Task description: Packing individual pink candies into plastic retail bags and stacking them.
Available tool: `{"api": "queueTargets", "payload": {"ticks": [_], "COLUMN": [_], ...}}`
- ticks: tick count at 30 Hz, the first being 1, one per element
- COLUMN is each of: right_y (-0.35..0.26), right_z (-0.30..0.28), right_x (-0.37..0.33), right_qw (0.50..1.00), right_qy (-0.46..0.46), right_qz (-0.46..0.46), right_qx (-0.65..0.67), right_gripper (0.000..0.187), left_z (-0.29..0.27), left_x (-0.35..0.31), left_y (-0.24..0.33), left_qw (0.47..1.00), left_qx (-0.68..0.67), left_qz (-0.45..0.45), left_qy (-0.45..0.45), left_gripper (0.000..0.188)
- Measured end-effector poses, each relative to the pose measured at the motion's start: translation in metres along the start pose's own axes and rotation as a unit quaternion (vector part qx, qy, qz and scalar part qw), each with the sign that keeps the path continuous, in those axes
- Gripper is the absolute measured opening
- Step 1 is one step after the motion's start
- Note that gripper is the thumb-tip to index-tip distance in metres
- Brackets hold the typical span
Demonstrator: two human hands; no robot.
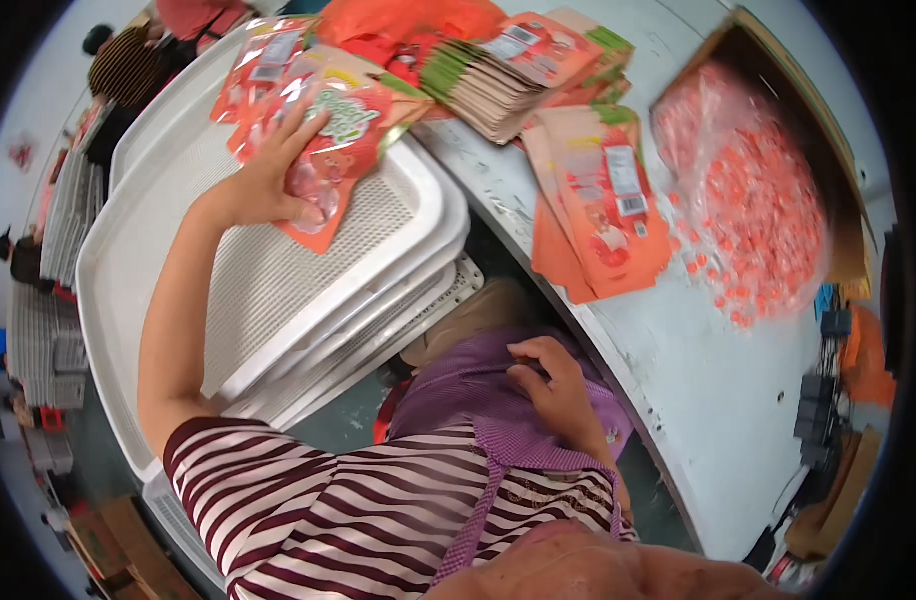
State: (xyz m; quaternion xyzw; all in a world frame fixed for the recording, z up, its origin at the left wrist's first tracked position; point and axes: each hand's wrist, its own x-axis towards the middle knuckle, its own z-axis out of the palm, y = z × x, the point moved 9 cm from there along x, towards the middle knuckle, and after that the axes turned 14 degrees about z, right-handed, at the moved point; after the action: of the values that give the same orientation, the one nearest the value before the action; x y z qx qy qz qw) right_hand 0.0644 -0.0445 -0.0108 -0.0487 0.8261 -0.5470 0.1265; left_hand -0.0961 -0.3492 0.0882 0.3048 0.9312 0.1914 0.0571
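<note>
My left hand (263, 180) lies spread on the front of a filled red-orange pouch (343, 150) with a clear window and green top. The thumb and fingers are apart across its face. That pouch rests at the far side of a white perforated tray (268, 300), overlapping another filled pouch (263, 70). Over my lap, in front of a purple apron (468, 385), my right hand (558, 390) is loosely bent, with a gap between thumb and forefinger and nothing seen in it. Flat orange pouches (598, 210) lie fanned on the white table (718, 420) to the right.
More white trays (378, 320) are stacked below the top one. A thick pile of pouches (488, 90) stands near a red bag (398, 25). At right, a cardboard box (778, 75) on its side spills a clear bag of small wrapped red pieces (758, 210). Other people work at far left.
</note>
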Motion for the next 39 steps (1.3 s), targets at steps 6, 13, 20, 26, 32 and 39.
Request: {"api": "queueTargets", "payload": {"ticks": [6,13,20,26,32,39], "right_y": [-0.021,0.005,0.049,0.059,0.057,0.051], "right_z": [-0.034,-0.146,-0.152,-0.148,-0.155,-0.160], "right_x": [0.004,0.047,0.088,0.084,0.076,0.077], "right_qw": [0.990,0.927,0.822,0.845,0.834,0.873], "right_qy": [0.086,0.316,0.404,0.403,0.453,0.397], "right_qz": [-0.092,-0.075,-0.015,-0.032,-0.068,-0.056], "right_qx": [-0.066,-0.187,-0.400,-0.349,-0.306,-0.278], "right_gripper": [0.030,0.046,0.051,0.051,0.051,0.041], "left_z": [-0.023,-0.022,-0.011,0.100,0.172,0.176], "left_x": [0.003,0.007,0.020,0.044,0.088,0.152], "left_y": [-0.014,-0.011,0.076,0.194,0.184,0.133], "left_qw": [0.977,0.986,0.941,0.977,0.906,0.812], "left_qx": [0.085,0.073,0.296,-0.136,-0.408,-0.525], "left_qz": [0.102,0.080,0.091,0.164,-0.001,-0.062], "left_qy": [0.169,0.128,0.137,-0.013,0.113,0.245], "left_gripper": [0.090,0.088,0.090,0.075,0.083,0.073]}}
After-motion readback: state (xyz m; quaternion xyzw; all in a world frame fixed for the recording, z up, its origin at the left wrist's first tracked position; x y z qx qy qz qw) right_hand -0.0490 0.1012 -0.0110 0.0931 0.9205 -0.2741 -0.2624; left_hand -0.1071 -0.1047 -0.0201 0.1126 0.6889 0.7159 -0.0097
